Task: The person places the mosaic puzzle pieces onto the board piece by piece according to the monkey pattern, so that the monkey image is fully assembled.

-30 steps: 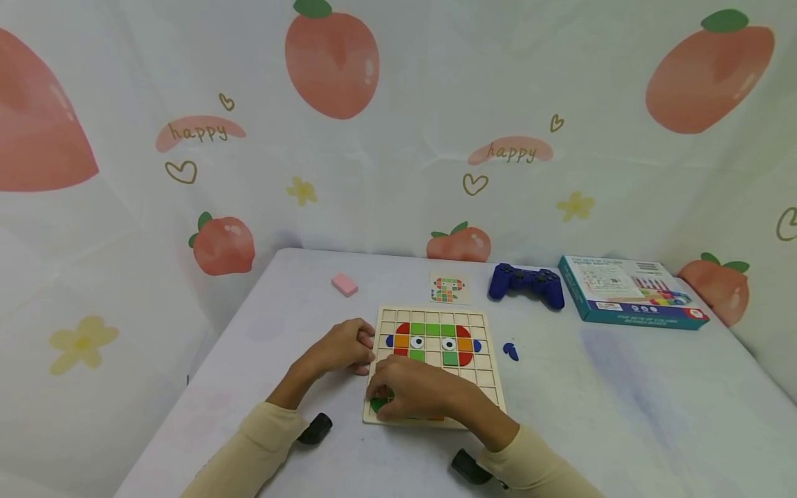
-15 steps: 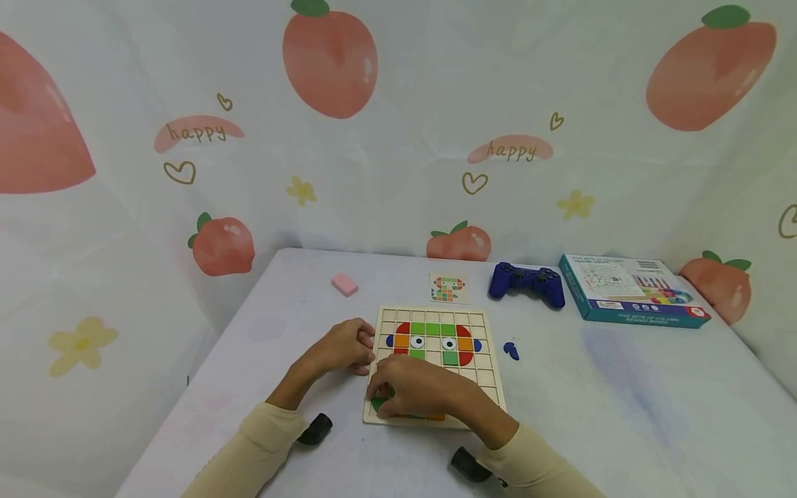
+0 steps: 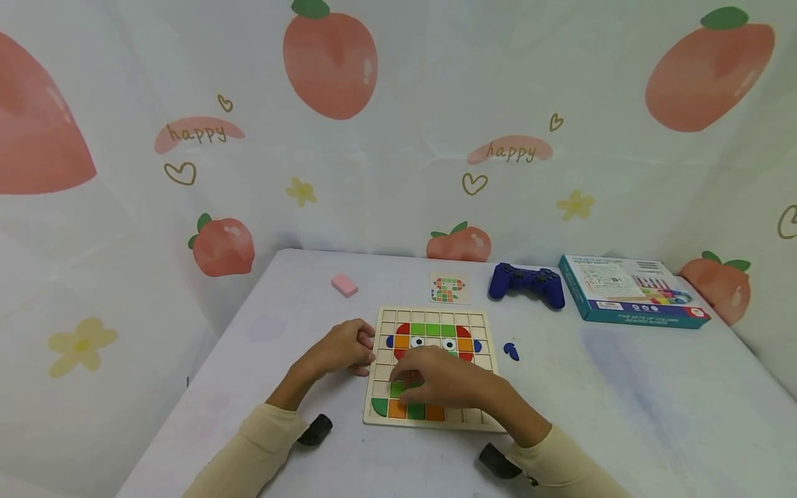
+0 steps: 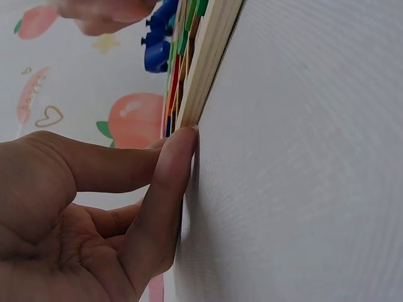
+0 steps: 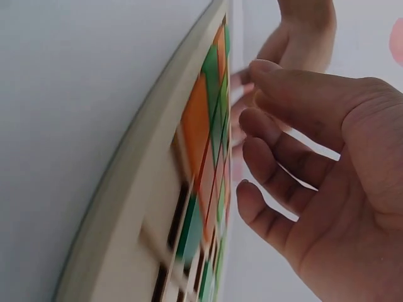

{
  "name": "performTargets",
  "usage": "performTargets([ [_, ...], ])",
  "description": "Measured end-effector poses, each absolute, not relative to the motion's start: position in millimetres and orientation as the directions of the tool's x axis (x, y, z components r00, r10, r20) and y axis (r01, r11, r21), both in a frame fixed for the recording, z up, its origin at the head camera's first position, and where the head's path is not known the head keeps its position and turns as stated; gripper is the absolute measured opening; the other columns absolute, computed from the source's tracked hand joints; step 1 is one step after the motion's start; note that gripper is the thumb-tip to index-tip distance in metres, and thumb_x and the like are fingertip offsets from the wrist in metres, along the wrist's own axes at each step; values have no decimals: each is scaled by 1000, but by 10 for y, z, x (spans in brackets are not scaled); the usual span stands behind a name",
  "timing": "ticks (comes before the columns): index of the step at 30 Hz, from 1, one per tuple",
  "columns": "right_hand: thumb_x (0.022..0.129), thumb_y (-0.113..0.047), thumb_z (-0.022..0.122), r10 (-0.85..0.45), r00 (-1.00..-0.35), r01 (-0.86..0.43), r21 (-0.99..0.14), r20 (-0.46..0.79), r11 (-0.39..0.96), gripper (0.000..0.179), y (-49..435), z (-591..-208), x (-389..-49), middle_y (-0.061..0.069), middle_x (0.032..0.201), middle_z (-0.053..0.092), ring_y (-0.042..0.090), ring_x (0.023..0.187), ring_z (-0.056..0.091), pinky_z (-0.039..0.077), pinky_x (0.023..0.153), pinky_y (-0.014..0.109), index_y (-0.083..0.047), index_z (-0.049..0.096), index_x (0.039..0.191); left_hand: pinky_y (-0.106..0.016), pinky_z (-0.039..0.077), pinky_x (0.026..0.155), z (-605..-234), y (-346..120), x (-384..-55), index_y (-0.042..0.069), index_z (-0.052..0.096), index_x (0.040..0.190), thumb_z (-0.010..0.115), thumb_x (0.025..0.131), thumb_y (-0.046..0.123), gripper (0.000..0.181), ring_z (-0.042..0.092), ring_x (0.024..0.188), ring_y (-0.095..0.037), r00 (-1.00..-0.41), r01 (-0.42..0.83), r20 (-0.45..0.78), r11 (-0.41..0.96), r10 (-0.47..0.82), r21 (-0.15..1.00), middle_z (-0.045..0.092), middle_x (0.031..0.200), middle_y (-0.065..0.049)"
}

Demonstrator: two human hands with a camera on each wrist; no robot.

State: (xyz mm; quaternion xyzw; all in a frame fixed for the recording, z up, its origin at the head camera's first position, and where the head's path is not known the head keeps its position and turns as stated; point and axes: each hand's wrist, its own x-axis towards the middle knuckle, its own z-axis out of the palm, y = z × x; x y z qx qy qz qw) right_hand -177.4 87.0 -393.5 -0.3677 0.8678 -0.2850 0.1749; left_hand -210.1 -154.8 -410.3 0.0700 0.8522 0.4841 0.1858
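A wooden grid board (image 3: 482,377) lies on the table with coloured tiles set in it. Two eye tiles are among them. My left hand (image 3: 341,346) rests at the board's left edge; thumb and fingertips touch its side in the left wrist view. Over the board's lower middle hovers my right hand (image 3: 436,377), fingers loosely bent and holding nothing, as the right wrist view (image 5: 352,145) also shows. A green quarter-round tile (image 3: 379,407) sits in the front left corner cell, beside an orange tile (image 3: 397,409). The right hand hides some middle cells.
Two small blue pieces (image 3: 511,351) lie right of the board. Behind it are a pattern card (image 3: 450,288) and a pink block (image 3: 344,285). A blue game controller (image 3: 526,283) and a flat box (image 3: 631,290) stand at the back right.
My right hand has let go of the green quarter-round tile and moved up and right from the front left corner. The left hand has stayed at the board's edge.
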Motion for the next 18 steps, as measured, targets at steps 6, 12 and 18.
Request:
performTargets([
  [6, 96, -27, 79, -673, -734, -486, -622, -92, 614, 24, 1169, -3983, -1811, -14, 109, 70, 8, 99, 59, 56, 92, 30, -20, 79, 119, -29, 65, 69, -4091, -1539, -2090, -7, 58, 132, 70, 92, -4, 42, 64, 75, -17, -925, -71, -256, 536, 280, 841, 60, 105, -13],
  [12, 96, -22, 79, -616, -784, -439, -634, -76, 637, 23, 1463, -3989, -1848, -10, 104, 70, 12, 95, 60, 56, 84, 28, -15, 78, 119, -29, 65, 69, -4091, -1537, -2086, -7, 58, 132, 71, 92, -4, 42, 64, 76, -17, -925, -74, -259, 537, 278, 841, 60, 105, -13],
  [18, 93, -17, 82, -562, -826, -409, -649, -36, 642, 27, 1750, -3964, -1910, -6, 97, 67, 14, 92, 58, 53, 77, 24, -11, 77, 119, -29, 65, 69, -4095, -1535, -2090, -7, 59, 132, 72, 92, -4, 42, 64, 75, -18, -924, -78, -262, 535, 277, 841, 60, 105, -13],
])
